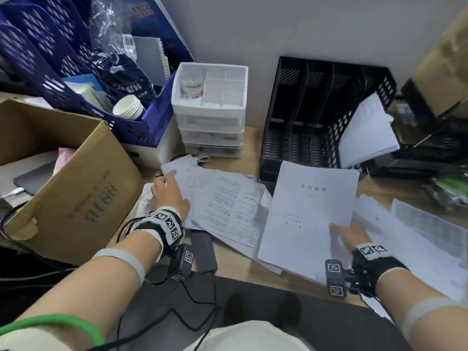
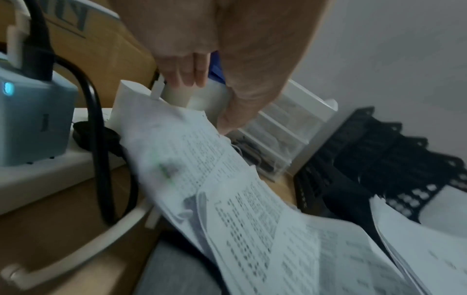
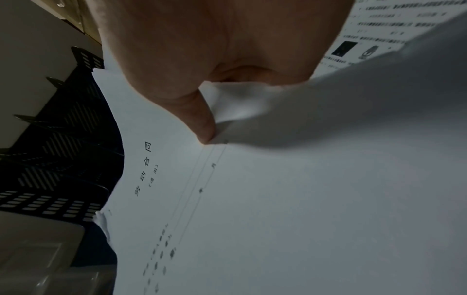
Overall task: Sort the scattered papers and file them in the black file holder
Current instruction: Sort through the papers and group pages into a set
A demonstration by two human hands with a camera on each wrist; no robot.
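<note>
The black file holder [image 1: 274, 122] stands against the wall, with white sheets [image 1: 367, 133] leaning at its right end. Printed papers [image 1: 228, 206] lie scattered on the wooden desk in front of it. My left hand [image 1: 167, 191] rests on their left edge; in the left wrist view its fingers [image 2: 187, 75] are fairly straight and the thumb touches the top sheet [image 2: 202, 169]. My right hand [image 1: 347, 236] pinches the lower right corner of a titled white document [image 1: 309, 211]. The thumb lies on the document [image 3: 252, 199] and the fingers are hidden beneath.
A cardboard box [image 1: 63, 178] stands at the left, a blue file rack [image 1: 76, 72] behind it, and a white drawer unit [image 1: 210, 117] beside the holder. A power strip with plugs and cables [image 2: 38, 159] lies by my left hand. More sheets [image 1: 417, 236] spread at the right.
</note>
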